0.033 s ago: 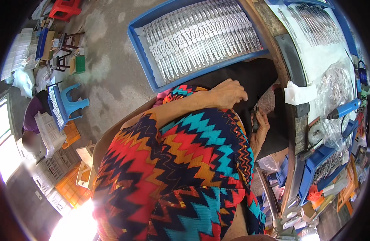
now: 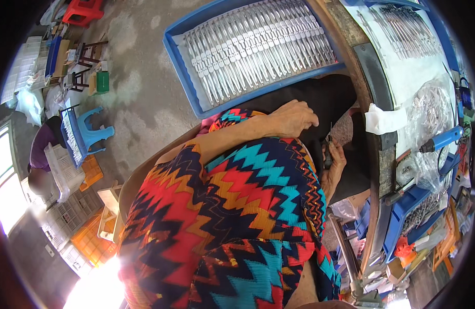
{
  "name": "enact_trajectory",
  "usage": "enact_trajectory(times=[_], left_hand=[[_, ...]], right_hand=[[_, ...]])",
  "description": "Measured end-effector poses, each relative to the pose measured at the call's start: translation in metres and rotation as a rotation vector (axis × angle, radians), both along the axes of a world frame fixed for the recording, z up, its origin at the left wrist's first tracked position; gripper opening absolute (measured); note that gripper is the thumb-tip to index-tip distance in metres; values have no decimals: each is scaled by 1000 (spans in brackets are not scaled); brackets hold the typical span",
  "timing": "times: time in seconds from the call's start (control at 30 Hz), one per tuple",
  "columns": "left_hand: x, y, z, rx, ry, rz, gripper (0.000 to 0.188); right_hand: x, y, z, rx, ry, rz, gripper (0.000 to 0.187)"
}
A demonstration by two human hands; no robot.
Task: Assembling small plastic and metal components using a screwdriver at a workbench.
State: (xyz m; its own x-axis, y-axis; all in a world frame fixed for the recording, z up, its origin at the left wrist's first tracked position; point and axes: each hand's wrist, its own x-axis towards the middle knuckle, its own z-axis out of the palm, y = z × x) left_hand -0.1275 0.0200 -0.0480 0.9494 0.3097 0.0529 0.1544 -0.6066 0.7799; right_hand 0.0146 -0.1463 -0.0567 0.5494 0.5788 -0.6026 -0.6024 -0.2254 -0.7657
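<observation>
- Two hands meet over the lap, close under the edge of the counter (image 2: 384,154), with the zigzag-patterned sleeve (image 2: 232,206) covering most of both forearms.
- Right hand (image 2: 334,164) lies lower and nearer the counter; its grip is closed narrow around a thin metal tool (image 2: 330,135), held near the lower end.
- Long axis of the thin metal tool runs nearly upright in the head view, its free tip pointing up and away from the body, toward the left hand.
- Left hand (image 2: 294,118) sits just above and to the left of that tip, knuckles up and fingers curled downward; whether its grip holds anything I cannot tell, since the fingertips are turned away.
- Of the two, the left hand is nearer the tool's free tip, near it but, as far as the view shows, not touching.
- Beyond the left hand, farther from the body, a blue tray (image 2: 196,92) carries rows of like metal pieces laid side by side, their long axes running across the tray.
- A blue-handled tool (image 2: 443,139) lies on the counter, well apart to the right.
</observation>
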Motion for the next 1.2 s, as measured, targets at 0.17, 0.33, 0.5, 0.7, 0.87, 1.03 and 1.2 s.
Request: enact_trajectory(times=[0.17,0.33,0.5,0.7,0.87,1.03,1.2], left_hand=[[2,-2,-1,32,30,4,17],[11,-1,-1,176,12,-29,18],[18,-1,-4,209,21,-66,18],[19,-4,-7,237,-47,-86,18],[12,-8,-7,229,-45,-101,19],[13,-7,-9,227,-58,-105,17],[12,-5,-11,246,-79,-85,17]], right_hand=[[-1,-1,-6,-8,-43,-5,27],[0,-3,-7,-45,-108,-3,25],[-5,0,-4,-4,-112,-1,20],[-5,-5,-3,6,-192,18,18],[-14,-3,4,-28,-287,83,16],[-22,-3,12,-32,-340,104,16],[-15,-3,-1,-6,-354,162,22]])
